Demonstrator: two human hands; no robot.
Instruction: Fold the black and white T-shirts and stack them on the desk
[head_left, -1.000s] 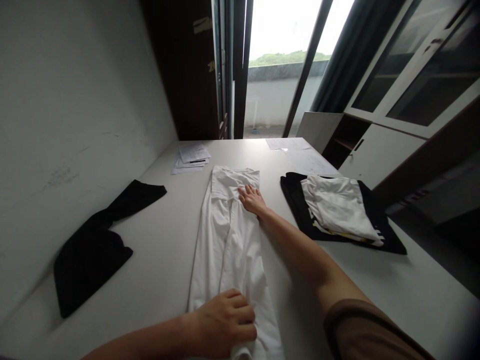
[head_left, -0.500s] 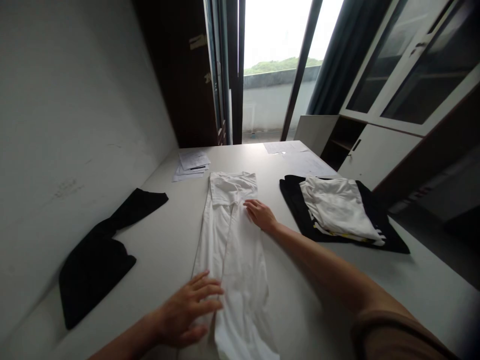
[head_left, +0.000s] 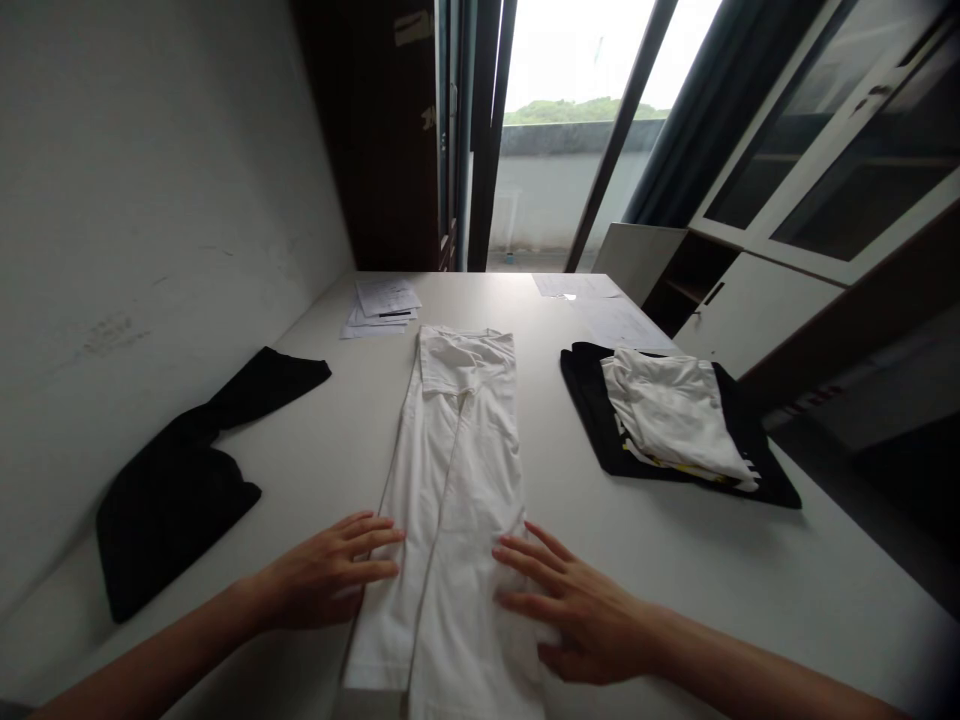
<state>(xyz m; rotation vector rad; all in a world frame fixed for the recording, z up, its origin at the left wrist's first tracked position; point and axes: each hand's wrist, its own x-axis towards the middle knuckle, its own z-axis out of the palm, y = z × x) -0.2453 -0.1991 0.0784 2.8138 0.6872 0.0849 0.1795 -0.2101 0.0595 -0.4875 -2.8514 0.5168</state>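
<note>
A pair of white trousers (head_left: 457,470) lies lengthwise down the middle of the white table (head_left: 315,450), folded leg on leg, waistband at the far end. My left hand (head_left: 330,572) rests flat with fingers spread on the left edge of the lower legs. My right hand (head_left: 577,610) lies flat with fingers spread on the right edge, opposite it. Neither hand holds anything.
A black garment (head_left: 187,480) lies crumpled at the left by the wall. At the right, folded white clothes (head_left: 671,410) sit on a black garment (head_left: 750,460). Papers (head_left: 381,308) and further sheets (head_left: 592,300) lie at the far end near the window. Cabinets stand at the right.
My left hand let go of the trouser hem and flattened on the left edge. My right hand slid from the waistband back to the lower legs.
</note>
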